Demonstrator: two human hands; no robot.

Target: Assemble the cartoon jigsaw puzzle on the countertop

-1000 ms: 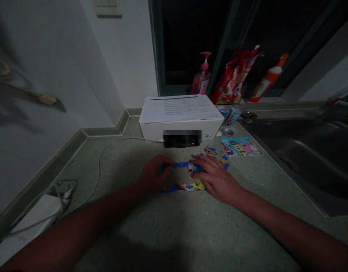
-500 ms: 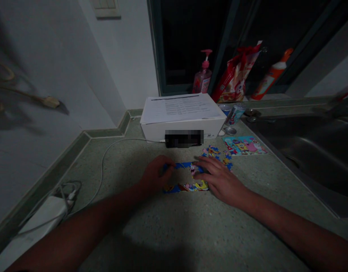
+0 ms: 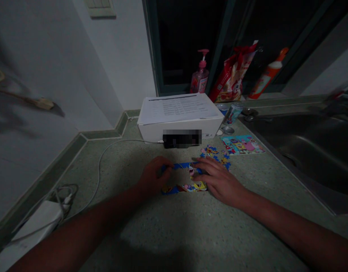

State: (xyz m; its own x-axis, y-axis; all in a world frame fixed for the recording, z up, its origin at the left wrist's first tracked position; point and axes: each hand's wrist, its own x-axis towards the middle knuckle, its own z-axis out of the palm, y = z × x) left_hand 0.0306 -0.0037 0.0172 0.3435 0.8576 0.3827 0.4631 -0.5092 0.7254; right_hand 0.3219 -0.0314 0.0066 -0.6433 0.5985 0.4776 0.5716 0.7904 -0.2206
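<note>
A partly assembled jigsaw puzzle [image 3: 184,187] lies flat on the counter, with a blue upper strip, a colourful cartoon lower strip and bare counter showing between them. My left hand [image 3: 154,174] is at its left side, fingers curled and thumb close to the index finger on the blue edge; the fingertips partly hide what they grip. My right hand [image 3: 220,181] lies over the right side, fingers stretched and apart, touching the puzzle beside a pink cartoon piece [image 3: 191,171]. Behind the right hand are several loose jigsaw pieces [image 3: 212,150].
A cartoon picture card [image 3: 243,145] lies by the sink [image 3: 307,139]. At the back stand a white box [image 3: 179,126] with printed paper, a black pixelated device [image 3: 182,139] on a cable, a can [image 3: 233,114] and a pump bottle [image 3: 199,81]. A white power strip [image 3: 35,223] is at left.
The whole view has shifted slightly, so things appear a little further left. Both hands keep nearly the same pose at the puzzle.
</note>
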